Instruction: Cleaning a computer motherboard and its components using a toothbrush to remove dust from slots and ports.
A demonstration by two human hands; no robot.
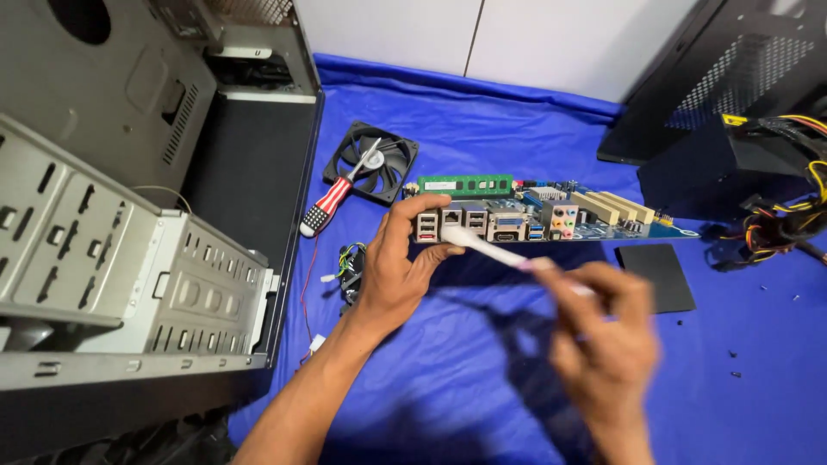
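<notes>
The left hand (pixel 398 274) is gripping the blue rectangular motherboard (pixel 551 215) by its port edge. The right hand (pixel 603 340), blurred, is pinching a white brush (pixel 482 244) whose tip is touching those ports.

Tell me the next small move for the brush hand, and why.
Probably sweep the white brush sideways along the port block. Its tip already sits at the ports, and the left hand holds the motherboard up on edge, rear ports facing the right hand.

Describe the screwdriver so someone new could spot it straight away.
Start at the open grey computer case on the left. Beside it on the blue cloth, a black fan lies flat. The screwdriver rests across it, the only tool with a red-and-white handle.
</notes>
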